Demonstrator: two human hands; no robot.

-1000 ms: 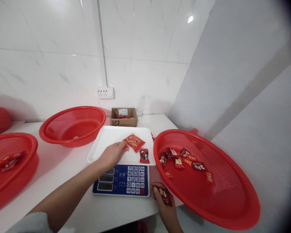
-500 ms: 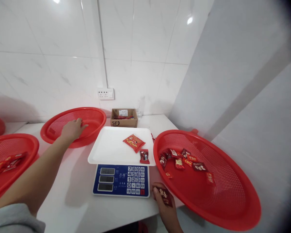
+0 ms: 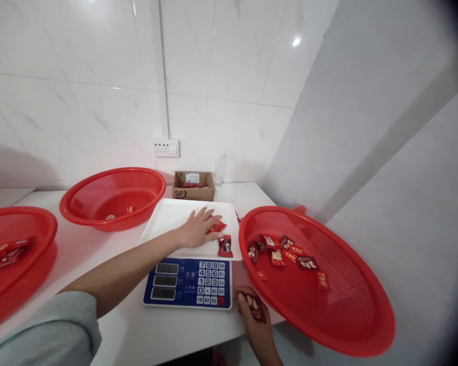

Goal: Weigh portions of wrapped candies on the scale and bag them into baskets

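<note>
Nearest you, to the right of the scale's (image 3: 191,282) front corner, your right hand (image 3: 260,333) is clamped on a dark red packet (image 3: 255,307), thumb across its face. Right of the scale stands the large red basket (image 3: 361,290), with loose wrapped packets (image 3: 290,254) inside; left of it, the near-left basket (image 3: 46,234) also bears packets.

On the scale's white tray (image 3: 168,218), near its front right corner, lies a small glossy packet (image 3: 225,246), long axis running front to back, just right of and nearer than your left thumb.

Farther back over the tray, your left hand (image 3: 194,231) has its fingers spread apart above the orange-red packet (image 3: 219,226). That packet shows between forefinger and thumb and extends rightward beyond them. Its long axis is mostly covered; contact cannot be confirmed. Your left is plainly the nearer hand to both tray packets.

Behind the scale, to the left, sits the rear basket (image 3: 110,225); directly behind, an open cardboard box (image 3: 200,194).
</note>
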